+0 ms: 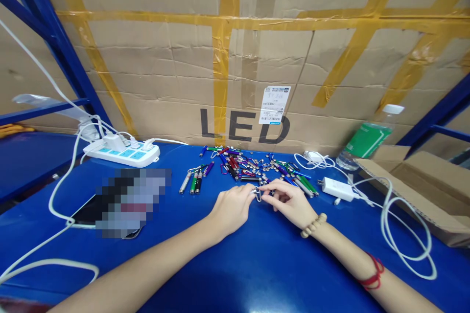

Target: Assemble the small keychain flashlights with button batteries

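My left hand (pixel 232 208) and my right hand (pixel 290 201) meet over the blue table (pixel 238 264), fingers pinched together on a small metal clip ring (pixel 258 194) held between them. Just beyond them lies a pile of several small coloured keychain lights (pixel 253 164) with carabiner clips. Three more lights (pixel 194 181) lie side by side to the left of the pile. A bead bracelet sits on my right wrist and a red cord further up that arm.
A white power strip (pixel 123 153) with plugs stands at the back left, its cables looping over the table. A phone (pixel 110 205) lies left of my arm. A white charger (pixel 338 189), cable, green-labelled bottle (pixel 367 139) and open cardboard box (pixel 422 186) sit right. Taped cardboard forms the back wall.
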The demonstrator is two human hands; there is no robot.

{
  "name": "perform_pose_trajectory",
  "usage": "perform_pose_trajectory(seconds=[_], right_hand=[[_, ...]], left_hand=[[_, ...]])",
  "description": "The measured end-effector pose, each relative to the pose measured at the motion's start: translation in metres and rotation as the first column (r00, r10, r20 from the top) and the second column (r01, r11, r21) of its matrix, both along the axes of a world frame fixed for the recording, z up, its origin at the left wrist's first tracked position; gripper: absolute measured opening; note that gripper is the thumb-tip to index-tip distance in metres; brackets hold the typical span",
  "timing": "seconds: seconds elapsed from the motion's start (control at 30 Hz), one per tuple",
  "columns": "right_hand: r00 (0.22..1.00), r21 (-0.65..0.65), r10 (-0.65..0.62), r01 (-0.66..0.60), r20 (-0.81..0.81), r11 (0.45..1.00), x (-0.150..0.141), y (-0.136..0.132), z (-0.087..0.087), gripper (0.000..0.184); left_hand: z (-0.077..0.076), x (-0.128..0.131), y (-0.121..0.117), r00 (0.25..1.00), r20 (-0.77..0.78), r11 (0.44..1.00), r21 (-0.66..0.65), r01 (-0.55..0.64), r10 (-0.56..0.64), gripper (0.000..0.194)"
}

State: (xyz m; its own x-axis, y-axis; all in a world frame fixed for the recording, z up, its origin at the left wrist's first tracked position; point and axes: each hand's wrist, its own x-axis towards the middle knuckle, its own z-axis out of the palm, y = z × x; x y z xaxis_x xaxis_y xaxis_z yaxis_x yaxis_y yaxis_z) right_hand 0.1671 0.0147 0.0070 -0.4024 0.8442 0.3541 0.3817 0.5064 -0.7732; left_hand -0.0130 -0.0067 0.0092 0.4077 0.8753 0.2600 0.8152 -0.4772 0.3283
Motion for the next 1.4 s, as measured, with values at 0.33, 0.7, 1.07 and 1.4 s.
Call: perform_pose_trajectory(seconds=[0.33, 0.7, 1.07, 1.4], right_hand=[[0.998, 0.000, 0.007, -0.007, 0.066, 1.000, -0.002, -0.004, 0.002, 0.025], [0.998, -0.006, 0.011, -0.011, 0.065, 1.000, -0.001, -0.005, 0.001, 0.026], [0.997, -0.001, 0.024, -0.024, 0.076, 1.000, -0.002, -0.005, 0.001, 0.026], [0.995, 0.001, 0.023, -0.023, 0.094, 1.000, -0.002, -0.005, 0.001, 0.025]], left_hand=[[0.009, -0.013, 0.013, 0.923, -0.154, 0.936, 0.075, -0.344, 0.352, 0.029], [0.006, -0.019, 0.016, 0.822, -0.308, 0.869, 0.297, -0.395, 0.479, 0.030], [0.006, -0.018, 0.015, 0.790, -0.339, 0.857, 0.262, -0.443, 0.512, 0.033], [-0.005, -0.020, 0.022, 0.880, -0.265, 0.911, 0.243, -0.334, 0.393, 0.031]])
